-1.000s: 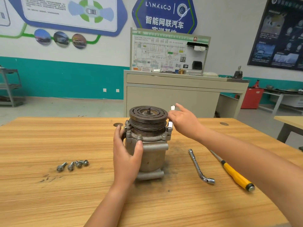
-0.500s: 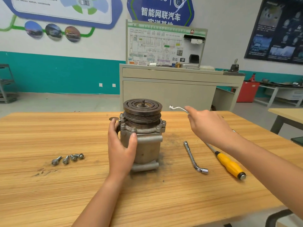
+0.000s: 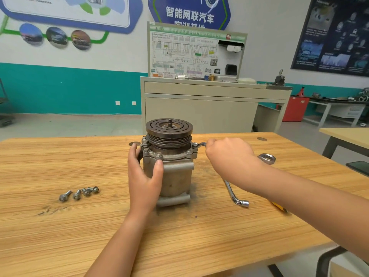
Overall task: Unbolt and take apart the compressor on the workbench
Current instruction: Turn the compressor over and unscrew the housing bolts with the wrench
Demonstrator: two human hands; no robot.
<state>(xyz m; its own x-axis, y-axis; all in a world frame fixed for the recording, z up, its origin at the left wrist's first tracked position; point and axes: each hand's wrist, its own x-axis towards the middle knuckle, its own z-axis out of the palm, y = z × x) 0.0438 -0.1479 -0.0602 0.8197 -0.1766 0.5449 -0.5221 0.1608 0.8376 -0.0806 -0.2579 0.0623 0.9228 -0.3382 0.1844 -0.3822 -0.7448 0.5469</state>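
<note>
Wooden surface, workshop: compressor upright at centre, left grip wrapped round its body. Right grip clamped on wrench, open end on right flange bolt. Hold wrench level and fully seated; brace body against turning.

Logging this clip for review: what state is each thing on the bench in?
compressor: upright, flange bolts in
left hand: grips compressor
right hand: grips combination wrench
combination wrench: far end at right flange bolt
four loose bolts: lying on workbench
L-shaped socket wrench: lying idle
</note>
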